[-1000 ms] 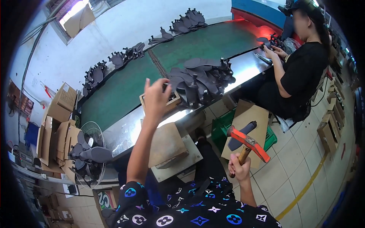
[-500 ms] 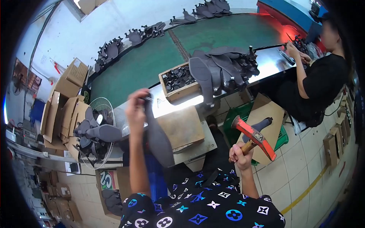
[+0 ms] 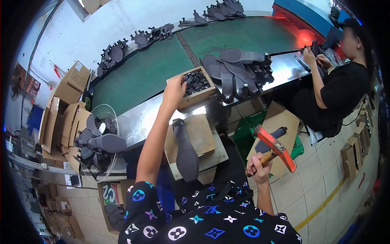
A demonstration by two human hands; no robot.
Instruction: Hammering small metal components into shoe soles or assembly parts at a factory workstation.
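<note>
My left hand (image 3: 174,90) is at the near left corner of a wooden box (image 3: 198,98) of small black parts (image 3: 196,82). Its fingers are curled among the parts, and whatever they pinch is hidden. My right hand (image 3: 258,167) grips the wooden handle of a hammer (image 3: 278,147) with a red head, held up at the right. A dark grey shoe sole (image 3: 187,155) lies on a worn, board-topped block (image 3: 205,136) in front of me, its rounded end overhanging the near edge. Neither hand touches the sole.
More grey soles (image 3: 233,67) are piled right of the box. A wire basket (image 3: 116,129) of soles and cardboard cartons (image 3: 65,122) stand left. Behind lies a green conveyor belt (image 3: 142,75). A co-worker (image 3: 337,85) sits at right, near a green crate (image 3: 243,132) bearing cardboard.
My left hand has let go of the sole, now lying on the block, and moved forward and right to the box of parts. The right hand still holds the hammer in about the same place.
</note>
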